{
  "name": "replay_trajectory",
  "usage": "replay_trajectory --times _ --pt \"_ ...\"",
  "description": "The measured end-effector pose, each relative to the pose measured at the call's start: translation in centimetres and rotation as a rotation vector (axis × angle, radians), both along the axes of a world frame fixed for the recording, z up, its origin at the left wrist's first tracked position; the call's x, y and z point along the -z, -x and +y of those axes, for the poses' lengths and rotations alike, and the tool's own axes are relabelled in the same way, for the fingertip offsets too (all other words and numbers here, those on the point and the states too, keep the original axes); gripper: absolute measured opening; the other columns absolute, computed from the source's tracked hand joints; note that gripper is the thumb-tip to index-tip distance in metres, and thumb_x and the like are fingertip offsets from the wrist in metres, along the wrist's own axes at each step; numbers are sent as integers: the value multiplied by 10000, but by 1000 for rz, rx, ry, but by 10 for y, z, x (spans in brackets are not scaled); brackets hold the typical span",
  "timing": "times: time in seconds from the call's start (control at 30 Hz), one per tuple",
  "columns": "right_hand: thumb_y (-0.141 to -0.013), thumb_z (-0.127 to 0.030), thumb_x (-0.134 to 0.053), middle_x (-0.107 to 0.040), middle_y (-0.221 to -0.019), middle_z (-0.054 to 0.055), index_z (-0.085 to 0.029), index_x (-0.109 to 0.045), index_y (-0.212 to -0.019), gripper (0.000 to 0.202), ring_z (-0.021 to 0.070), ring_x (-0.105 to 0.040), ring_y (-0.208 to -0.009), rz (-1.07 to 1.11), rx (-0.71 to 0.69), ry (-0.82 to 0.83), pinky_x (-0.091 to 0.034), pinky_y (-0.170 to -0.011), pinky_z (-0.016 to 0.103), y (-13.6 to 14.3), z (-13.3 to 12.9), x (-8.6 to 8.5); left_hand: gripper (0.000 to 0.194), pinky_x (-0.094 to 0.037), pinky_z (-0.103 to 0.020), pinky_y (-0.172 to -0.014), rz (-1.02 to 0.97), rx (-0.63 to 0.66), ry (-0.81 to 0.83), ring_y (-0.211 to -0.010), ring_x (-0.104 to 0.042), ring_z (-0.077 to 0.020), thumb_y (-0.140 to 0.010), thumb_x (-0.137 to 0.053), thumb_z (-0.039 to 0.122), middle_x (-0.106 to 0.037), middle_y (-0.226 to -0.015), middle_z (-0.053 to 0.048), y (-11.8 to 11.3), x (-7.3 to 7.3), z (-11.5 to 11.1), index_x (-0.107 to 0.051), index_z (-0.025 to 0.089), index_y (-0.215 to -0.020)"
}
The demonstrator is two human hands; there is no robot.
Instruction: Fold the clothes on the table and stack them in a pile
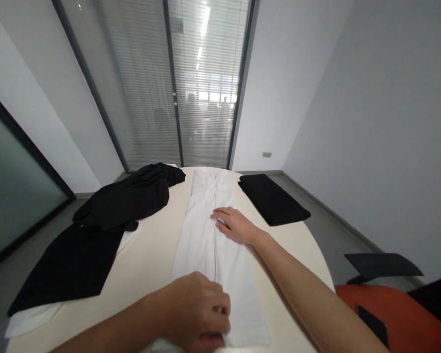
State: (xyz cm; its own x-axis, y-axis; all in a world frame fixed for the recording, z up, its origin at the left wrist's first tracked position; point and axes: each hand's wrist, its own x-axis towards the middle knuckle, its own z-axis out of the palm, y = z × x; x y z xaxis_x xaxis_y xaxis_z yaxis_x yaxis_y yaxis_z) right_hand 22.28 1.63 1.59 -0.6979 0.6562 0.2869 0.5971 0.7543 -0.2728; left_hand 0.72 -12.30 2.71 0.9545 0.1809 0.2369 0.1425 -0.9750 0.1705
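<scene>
right hand [237,225] spread, left hand [196,310] curled, pinch unclear, on white garment [197,235], tabletop [150,255] along both edges

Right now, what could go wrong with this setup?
Wrinkling: the right hand lies on the white garment, with the curled left hand nearer the camera; uneven pressure might crease it.
Slipping: the folded black cloth seems to overhang the table edge, so a nudge could drop it.
Sliding: the black pile is loosely heaped and might shift if bumped.
</scene>
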Motion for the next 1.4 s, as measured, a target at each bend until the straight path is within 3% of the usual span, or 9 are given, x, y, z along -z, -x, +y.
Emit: replay_trajectory --times 0.2,0.37,0.5,0.67,0.9,1.03,1.13,1.23,1.4 --pt "-1007 -456 -411 -240 -1642 124 -250 -340 -1558 592 363 -223 -1488 -189 101 169 -240 -1146 571 2 -6 -2 212 -339 -319 -518 -35 78 81 -675 -586 -133 -753 -756 401 -708 -816 57 2 7 0 -623 239 -785" --pt "-1012 -483 -357 -236 -1641 128 -216 -252 -1589 645 324 -244 -1492 -150 142 172 -221 -1164 553 4 -6 -3 199 -497 -324 -761 -67 6 117 -886 -655 -178 -876 -645 414 -748 -1010 6 5 -10 6 -683 245 -974" --pt "-1012 -508 -327 -196 -1646 136 -186 -250 -1591 667 330 -186 -1513 -201 180 202 -179 -1177 566 6 -5 -1 620 -272 -583 -1162 59 -178 127 -1454 -315 -395 -894 -596 502 -365 -1590 -133 10 -17 11 -482 244 -1446" --pt "-1014 -495 -322 -177 -1654 99 -222 -221 -1599 654 342 -156 -1518 -228 174 222 -169 -1178 583 7 -5 -1 797 -167 -657 -1178 202 -249 258 -1510 -109 -424 -928 -524 589 -136 -1657 -159 11 -9 8 -236 244 -1586" --pt "-1011 -532 -364 -228 -1640 134 -223 -265 -1585 660 363 -199 -1502 -149 157 196 -202 -1154 617 5 -7 1 855 -212 -691 -1146 212 -222 263 -1498 -150 -446 -862 -638 538 -199 -1635 -208 9 -13 7 -291 194 -1564" --pt "-991 -469 -472 -334 -1592 179 -182 -396 -1514 602 350 -313 -1450 -59 117 111 -299 -1116 569 -2 -6 -7 526 -340 -506 -1140 101 -287 250 -1417 -387 -332 -905 -593 347 -444 -1528 -156 21 -23 23 -516 193 -1402" --pt "-939 -302 -567 -634 -1281 177 -130 -637 -1228 344 275 -593 -1139 -12 116 86 -452 -947 406 -7 -8 -25 230 -462 -347 -938 94 -434 240 -1068 -616 -225 -919 -516 226 -670 -1159 -83 38 -34 42 -670 212 -1089" --pt "-885 -249 -616 -704 -828 50 -154 -712 -897 136 161 -611 -715 -45 73 264 -441 -683 279 -7 -20 -50 185 -437 -287 -765 140 -582 251 -848 -627 -189 -902 -498 219 -688 -923 -39 53 -40 56 -682 207 -917" --pt "-756 -312 -766 -667 -721 -37 -191 -729 -825 144 100 -581 -612 -161 -223 723 -369 -562 204 14 -73 -79 109 -360 -248 -615 202 -647 407 -680 -589 -153 -782 -593 221 -685 -768 5 60 -40 57 -689 211 -835"
